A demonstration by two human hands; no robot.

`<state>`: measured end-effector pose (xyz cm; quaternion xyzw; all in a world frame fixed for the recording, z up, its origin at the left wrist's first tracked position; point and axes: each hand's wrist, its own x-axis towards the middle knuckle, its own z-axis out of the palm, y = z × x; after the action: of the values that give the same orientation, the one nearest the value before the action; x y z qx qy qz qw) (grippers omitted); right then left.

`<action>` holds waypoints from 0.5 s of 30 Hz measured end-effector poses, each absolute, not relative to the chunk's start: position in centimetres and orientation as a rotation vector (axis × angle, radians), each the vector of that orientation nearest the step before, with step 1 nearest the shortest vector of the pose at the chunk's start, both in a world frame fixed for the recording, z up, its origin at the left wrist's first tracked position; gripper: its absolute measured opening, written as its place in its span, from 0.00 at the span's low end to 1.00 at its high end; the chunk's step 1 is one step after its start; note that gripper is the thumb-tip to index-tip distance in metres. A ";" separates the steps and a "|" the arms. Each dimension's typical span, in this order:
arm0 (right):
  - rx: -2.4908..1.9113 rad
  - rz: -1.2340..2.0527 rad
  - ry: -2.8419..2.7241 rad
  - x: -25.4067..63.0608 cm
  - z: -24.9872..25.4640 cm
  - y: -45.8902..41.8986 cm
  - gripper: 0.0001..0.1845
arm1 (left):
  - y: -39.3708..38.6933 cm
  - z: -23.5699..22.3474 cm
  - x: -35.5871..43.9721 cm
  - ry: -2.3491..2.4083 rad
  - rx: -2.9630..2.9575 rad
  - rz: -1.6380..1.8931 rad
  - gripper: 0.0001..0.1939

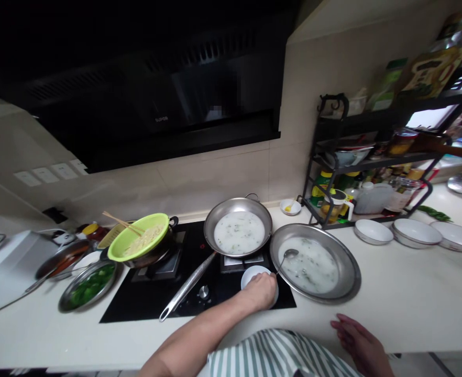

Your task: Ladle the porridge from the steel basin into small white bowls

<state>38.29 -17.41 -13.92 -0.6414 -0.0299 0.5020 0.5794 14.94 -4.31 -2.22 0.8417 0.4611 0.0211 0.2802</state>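
My left hand (263,291) is closed round the handle end of a metal spoon (291,254). The spoon's bowl end is over the wide steel basin (351,267), which holds a milky white liquid with green bits. Under my left hand is a small white bowl (250,273), largely covered by the hand. Behind it, on the burner, a steel frying pan (211,230) holds the same kind of white, green-flecked liquid. My right hand (359,337) hovers by the counter's front edge below the basin, fingers loosely bent, holding nothing visible.
The pan handle (187,288) juts out over the black cooktop (136,298). Left are a green colander (117,248) of noodles with chopsticks and a basin of greens (91,285). Right stand white bowls (373,231) and a black spice rack (337,173). A range hood (156,94) hangs above.
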 end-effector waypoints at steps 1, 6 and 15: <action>-1.498 1.181 -0.066 38.3 -13.9 -17.4 0.19 | -4.2 -2.0 14.7 1.219 2.213 0.096 0.14; -1.506 1.164 -0.085 38.4 -14.6 -17.3 0.18 | -3.3 1.0 13.1 1.035 1.569 0.254 0.15; -1.516 1.148 -0.188 38.6 -16.0 -16.7 0.19 | 0.7 3.5 6.8 1.166 1.090 0.619 0.12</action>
<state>38.61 -16.72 -15.97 -0.6477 -0.0805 0.4904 0.5775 6.81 0.68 3.52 0.4807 0.5144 0.2733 0.6555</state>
